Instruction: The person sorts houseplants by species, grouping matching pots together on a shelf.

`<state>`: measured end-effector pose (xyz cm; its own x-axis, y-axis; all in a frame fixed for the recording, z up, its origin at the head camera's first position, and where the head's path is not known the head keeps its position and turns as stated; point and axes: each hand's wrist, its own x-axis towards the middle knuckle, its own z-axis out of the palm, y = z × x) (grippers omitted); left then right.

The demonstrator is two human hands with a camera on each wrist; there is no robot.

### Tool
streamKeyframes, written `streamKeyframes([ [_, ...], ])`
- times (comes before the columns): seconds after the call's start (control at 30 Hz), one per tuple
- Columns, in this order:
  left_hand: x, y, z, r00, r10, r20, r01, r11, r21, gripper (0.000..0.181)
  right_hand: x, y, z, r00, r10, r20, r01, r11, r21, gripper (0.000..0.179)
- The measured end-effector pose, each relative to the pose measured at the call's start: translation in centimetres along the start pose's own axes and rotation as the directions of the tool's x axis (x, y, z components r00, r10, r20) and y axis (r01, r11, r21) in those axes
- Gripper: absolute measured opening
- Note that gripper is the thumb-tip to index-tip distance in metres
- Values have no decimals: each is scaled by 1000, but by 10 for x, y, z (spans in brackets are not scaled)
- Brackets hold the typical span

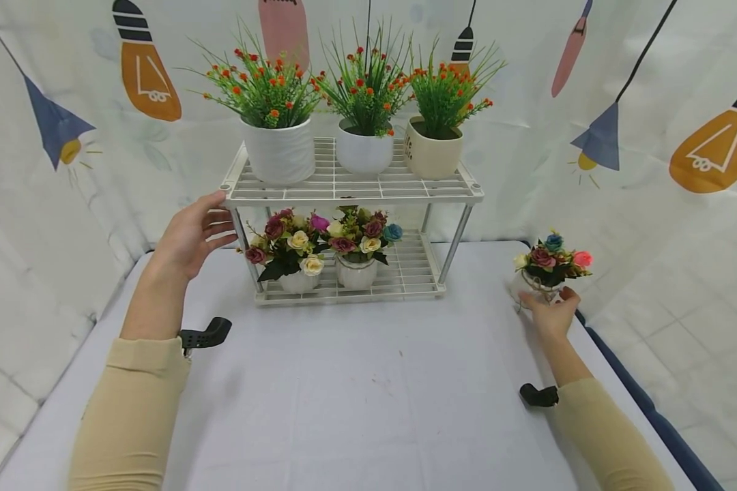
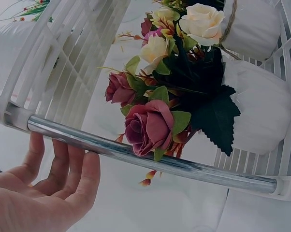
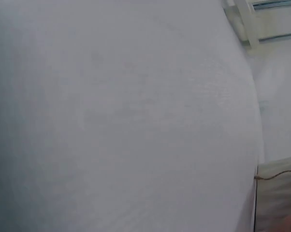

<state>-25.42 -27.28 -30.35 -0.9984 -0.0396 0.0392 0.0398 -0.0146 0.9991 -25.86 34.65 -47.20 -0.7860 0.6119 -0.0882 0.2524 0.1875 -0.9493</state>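
Note:
At the left end of a white two-tier shelf rack [image 1: 350, 201], my left hand [image 1: 190, 232] holds the upper corner, its fingers against the metal post [image 2: 150, 159]. My right hand [image 1: 553, 314] grips a small white flowerpot [image 1: 522, 285] of artificial roses [image 1: 545, 258] near the table's right edge; whether its base touches the table is hidden. In the right wrist view only part of that pot [image 3: 276, 193], its twine and a bit of the hand show. Two similar rose pots [image 1: 299, 281] [image 1: 356, 273] stand on the lower tier, beside each other.
On the top tier stand three pots [image 1: 280, 153] [image 1: 364, 150] [image 1: 432, 150] of grassy plants with orange-red flowers. A white cloth covers the table [image 1: 344, 389]. Behind and beside it hangs a white curtain [image 1: 528, 164] printed with lamps and bulbs.

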Motion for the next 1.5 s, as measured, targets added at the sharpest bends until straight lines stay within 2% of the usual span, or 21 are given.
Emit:
streamKeyframes([
  [0.17, 0, 0, 0, 1000, 5, -1, -5, 1000, -6, 52, 8, -1, 6, 1000, -7, -4, 7, 1000, 11, 105],
  [0.37, 0, -1, 1, 1000, 12, -5, -12, 1000, -4, 53, 13, -2, 13, 998, -39, -58, 39, 999, 2, 105],
  [0.73, -1, 0, 1, 1000, 7, -6, -7, 1000, -5, 50, 12, -3, 15, 996, -43, -81, 40, 998, -49, 103],
  [0.9, -1, 0, 0, 1000, 11, 14, -10, 999, -44, 45, 9, -1, 12, 993, -61, -104, 52, 995, -87, 102],
  [1.03, 0, 0, 0, 1000, 5, 15, -5, 998, -55, 44, 6, -2, 11, 992, -72, -101, 62, 993, -101, 105],
  [1.23, 1, 1, -1, 1000, -4, 7, 4, 998, -66, 44, 2, -3, 11, 994, -82, -76, 77, 994, -71, 111],
  [1.5, 1, 1, 0, 1000, -9, 9, 10, 999, -34, 48, -10, -3, 11, 993, -99, -59, 96, 994, -59, 114],
])
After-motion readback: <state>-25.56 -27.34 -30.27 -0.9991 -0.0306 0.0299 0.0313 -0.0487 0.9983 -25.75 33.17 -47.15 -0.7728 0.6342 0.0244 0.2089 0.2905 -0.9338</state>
